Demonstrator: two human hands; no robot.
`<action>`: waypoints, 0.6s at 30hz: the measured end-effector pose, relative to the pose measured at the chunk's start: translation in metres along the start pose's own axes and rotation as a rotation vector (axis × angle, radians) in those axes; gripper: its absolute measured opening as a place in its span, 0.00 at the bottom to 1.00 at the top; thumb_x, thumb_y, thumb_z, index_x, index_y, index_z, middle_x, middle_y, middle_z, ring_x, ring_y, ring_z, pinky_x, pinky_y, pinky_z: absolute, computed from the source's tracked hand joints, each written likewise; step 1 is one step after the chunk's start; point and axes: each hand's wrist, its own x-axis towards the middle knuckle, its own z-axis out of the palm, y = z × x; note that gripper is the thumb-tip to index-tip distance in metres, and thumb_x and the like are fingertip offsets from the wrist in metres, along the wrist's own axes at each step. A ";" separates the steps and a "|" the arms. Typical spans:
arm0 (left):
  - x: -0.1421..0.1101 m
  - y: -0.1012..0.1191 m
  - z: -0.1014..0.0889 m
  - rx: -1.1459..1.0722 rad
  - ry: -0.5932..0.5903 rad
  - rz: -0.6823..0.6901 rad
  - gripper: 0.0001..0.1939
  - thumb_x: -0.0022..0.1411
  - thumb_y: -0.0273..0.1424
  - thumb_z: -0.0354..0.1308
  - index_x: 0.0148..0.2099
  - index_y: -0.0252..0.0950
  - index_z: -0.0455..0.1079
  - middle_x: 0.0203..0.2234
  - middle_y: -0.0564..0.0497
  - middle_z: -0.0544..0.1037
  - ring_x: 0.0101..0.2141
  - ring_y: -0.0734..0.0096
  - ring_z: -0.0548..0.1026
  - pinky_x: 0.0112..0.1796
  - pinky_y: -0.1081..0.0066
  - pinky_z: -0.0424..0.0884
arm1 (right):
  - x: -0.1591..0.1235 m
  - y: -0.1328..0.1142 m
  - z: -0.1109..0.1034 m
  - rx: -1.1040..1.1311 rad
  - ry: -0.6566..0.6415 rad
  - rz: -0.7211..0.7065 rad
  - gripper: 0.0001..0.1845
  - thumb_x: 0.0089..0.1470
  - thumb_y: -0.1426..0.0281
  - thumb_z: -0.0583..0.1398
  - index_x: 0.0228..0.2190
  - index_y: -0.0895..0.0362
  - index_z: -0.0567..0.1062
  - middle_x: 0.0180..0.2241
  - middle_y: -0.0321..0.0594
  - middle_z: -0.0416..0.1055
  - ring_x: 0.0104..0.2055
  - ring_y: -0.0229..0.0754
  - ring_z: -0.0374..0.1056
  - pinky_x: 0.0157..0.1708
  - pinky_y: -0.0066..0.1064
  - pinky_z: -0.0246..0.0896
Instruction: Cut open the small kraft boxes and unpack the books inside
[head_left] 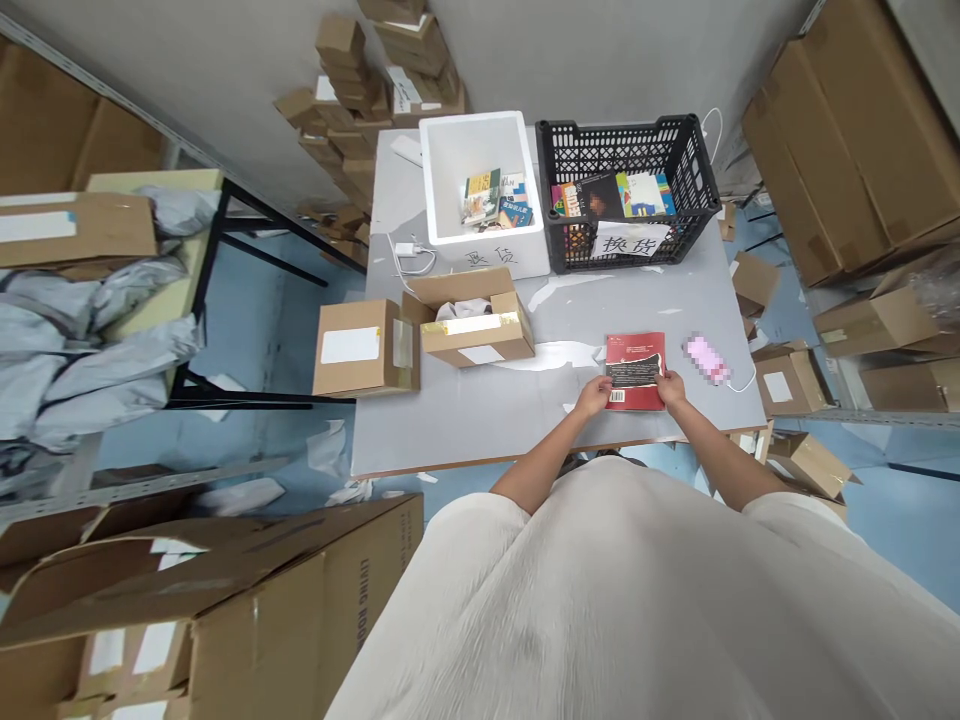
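Note:
A red book (635, 372) with a black text panel and a white barcode is between my hands, over the front right part of the grey table (465, 425). My left hand (595, 395) grips its left edge, thumb on the cover. On the opposite edge, my right hand (671, 388) pinches the book the same way. The fingers beneath it are hidden. To the right of my right hand lies a pink, pixelated object (706, 360) with a white cable. An opened cardboard box (480, 340) with grey-white packing inside stands further left.
At the back stand a white foam box (484, 250) and a black plastic crate (559, 245), both holding books. A closed carton (349, 350) is at the table's left edge. Stacked cartons (802, 190) and a shelf of grey parcels (135, 350) flank the table.

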 end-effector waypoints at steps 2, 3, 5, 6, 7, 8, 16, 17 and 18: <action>-0.001 0.007 -0.001 -0.023 0.007 0.068 0.15 0.68 0.26 0.66 0.55 0.34 0.81 0.51 0.41 0.86 0.51 0.56 0.85 0.58 0.56 0.79 | -0.005 -0.005 0.001 -0.052 0.029 -0.098 0.21 0.66 0.55 0.60 0.50 0.56 0.81 0.50 0.53 0.84 0.52 0.55 0.79 0.52 0.38 0.75; -0.002 0.012 -0.001 -0.034 0.012 0.102 0.14 0.69 0.28 0.66 0.55 0.35 0.82 0.51 0.42 0.86 0.51 0.56 0.84 0.59 0.56 0.78 | -0.009 -0.008 0.002 -0.077 0.038 -0.161 0.24 0.68 0.50 0.57 0.48 0.55 0.81 0.50 0.53 0.85 0.54 0.55 0.79 0.53 0.38 0.74; -0.004 0.020 -0.002 -0.050 0.026 0.155 0.13 0.71 0.32 0.67 0.55 0.35 0.82 0.51 0.42 0.86 0.52 0.56 0.84 0.60 0.57 0.77 | -0.018 -0.014 0.007 -0.093 0.021 -0.292 0.32 0.71 0.43 0.51 0.47 0.54 0.81 0.49 0.52 0.85 0.54 0.55 0.77 0.54 0.38 0.73; -0.006 0.024 -0.004 -0.055 0.034 0.177 0.13 0.72 0.34 0.66 0.55 0.35 0.81 0.51 0.42 0.86 0.53 0.56 0.84 0.60 0.58 0.77 | -0.023 -0.017 0.012 -0.072 -0.015 -0.341 0.34 0.71 0.40 0.49 0.47 0.54 0.81 0.48 0.51 0.85 0.54 0.55 0.77 0.53 0.38 0.73; -0.008 0.027 -0.006 -0.059 0.041 0.197 0.13 0.73 0.35 0.65 0.56 0.35 0.81 0.52 0.42 0.86 0.53 0.57 0.83 0.60 0.59 0.76 | -0.028 -0.020 0.017 -0.039 -0.073 -0.379 0.36 0.71 0.38 0.49 0.47 0.54 0.81 0.48 0.50 0.85 0.52 0.54 0.78 0.53 0.38 0.73; -0.011 0.029 -0.010 -0.061 0.052 0.216 0.14 0.75 0.37 0.63 0.56 0.35 0.80 0.52 0.42 0.86 0.53 0.57 0.83 0.60 0.60 0.76 | -0.033 -0.024 0.023 0.004 -0.151 -0.404 0.37 0.70 0.37 0.49 0.47 0.54 0.81 0.49 0.49 0.84 0.50 0.53 0.78 0.51 0.38 0.74; -0.031 0.011 -0.065 0.059 0.313 0.088 0.27 0.71 0.36 0.67 0.69 0.40 0.71 0.60 0.43 0.83 0.58 0.57 0.81 0.59 0.63 0.76 | -0.039 -0.026 0.057 -0.079 -0.439 -0.334 0.15 0.65 0.57 0.63 0.43 0.53 0.84 0.50 0.45 0.85 0.53 0.52 0.80 0.58 0.43 0.73; -0.030 0.006 -0.072 0.068 0.328 0.052 0.28 0.69 0.34 0.68 0.69 0.40 0.71 0.60 0.43 0.83 0.58 0.57 0.81 0.59 0.62 0.76 | -0.039 -0.024 0.059 -0.108 -0.440 -0.330 0.12 0.64 0.60 0.64 0.43 0.52 0.84 0.50 0.44 0.85 0.56 0.53 0.79 0.61 0.44 0.72; -0.029 0.002 -0.078 0.071 0.334 0.022 0.29 0.67 0.32 0.68 0.68 0.40 0.71 0.59 0.43 0.84 0.57 0.57 0.82 0.59 0.61 0.76 | -0.039 -0.021 0.060 -0.125 -0.448 -0.325 0.11 0.63 0.64 0.64 0.43 0.52 0.84 0.51 0.44 0.86 0.58 0.53 0.78 0.64 0.45 0.70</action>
